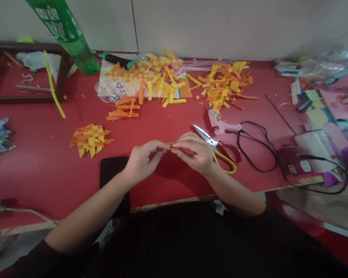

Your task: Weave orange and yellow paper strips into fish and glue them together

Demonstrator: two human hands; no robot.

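Note:
Between my fingertips, above the red table [162,181], is a thin yellow paper strip [171,148], seen nearly edge-on. My left hand [143,158] pinches its left end, and my right hand [195,150] pinches the right end. Close by my right hand lie scissors [210,141] with one red and one yellow handle, blades pointing up and left. A woven yellow and orange paper fish [91,139] rests to the left of my left hand. Partly under my left forearm is a black phone-like slab [111,168].
Yellow and orange paper pieces [227,83] are heaped at the back, beside woven paper pieces [150,67] and loose strips [124,110]. A pink glue gun [222,123] trails a black cord [258,170]. A green bottle [72,38] stands near a dark wooden tray [26,99].

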